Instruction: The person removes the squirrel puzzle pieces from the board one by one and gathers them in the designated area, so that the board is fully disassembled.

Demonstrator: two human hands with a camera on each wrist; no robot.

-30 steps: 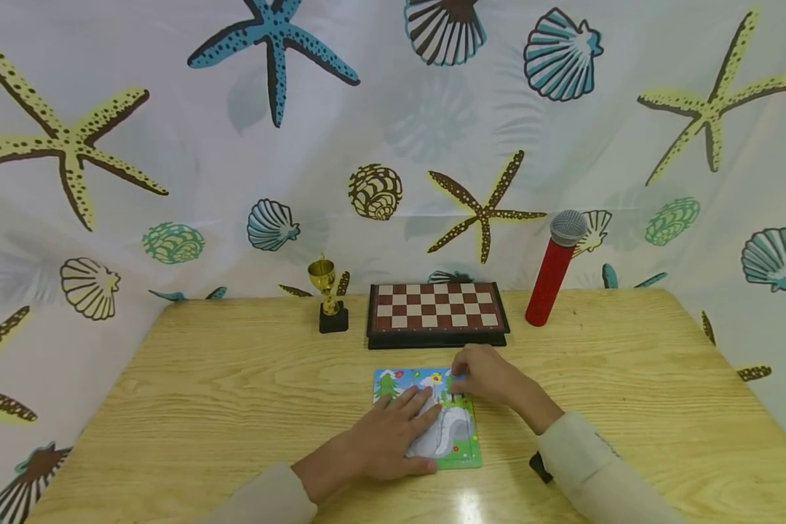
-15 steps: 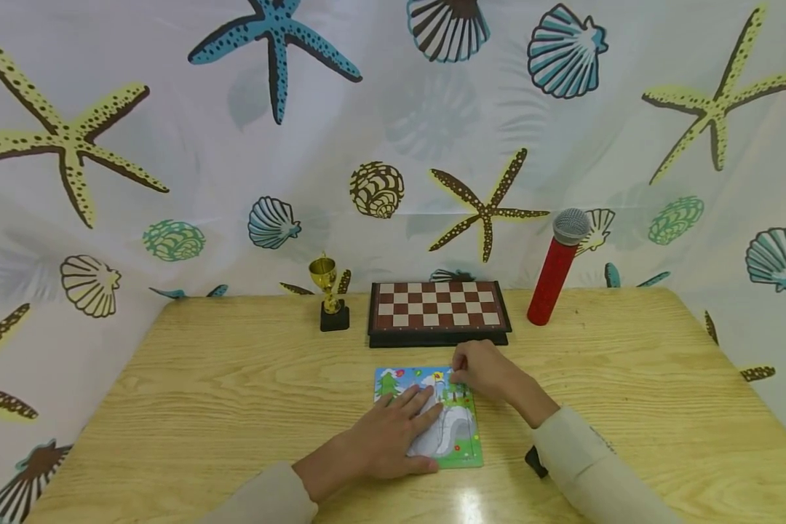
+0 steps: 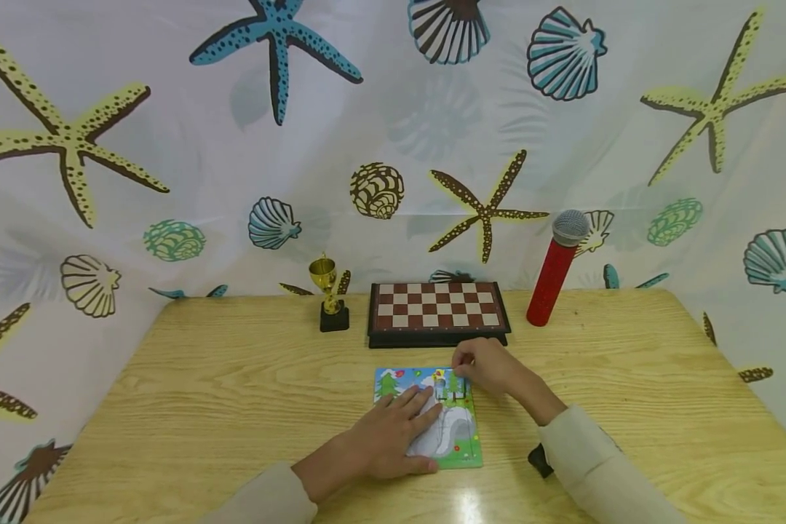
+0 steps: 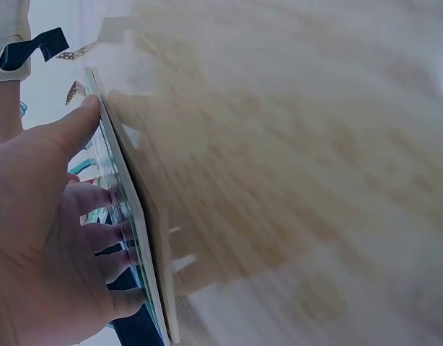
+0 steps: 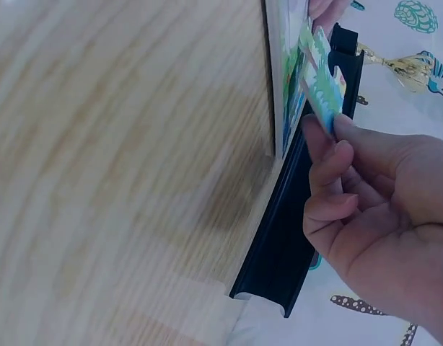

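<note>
A jigsaw puzzle board (image 3: 466,453) with a cartoon meadow, trees and a grey path lies on the wooden table. My left hand (image 3: 383,440) rests flat on its left part, fingers spread, thumb along the near edge. At the far right corner my right hand (image 3: 491,367) pinches a jigsaw puzzle piece (image 5: 324,90) between thumb and forefinger, other fingers curled. Blue and green print shows on the piece, which stands tilted over the board's face in the right wrist view. The left palm hides much of the board's lower left.
Behind the board sits a folded chessboard case (image 3: 439,338). A gold trophy cup (image 3: 330,306) stands to its left, and a red microphone (image 3: 552,284) to its right. A black strap (image 4: 35,49) hangs at the right sleeve. Shell-printed cloth (image 3: 393,145) hangs behind the table.
The right fingers have drawn back from the board's upper right area to its far edge, and the pinched piece is now tilted up. My left hand stays in place.
</note>
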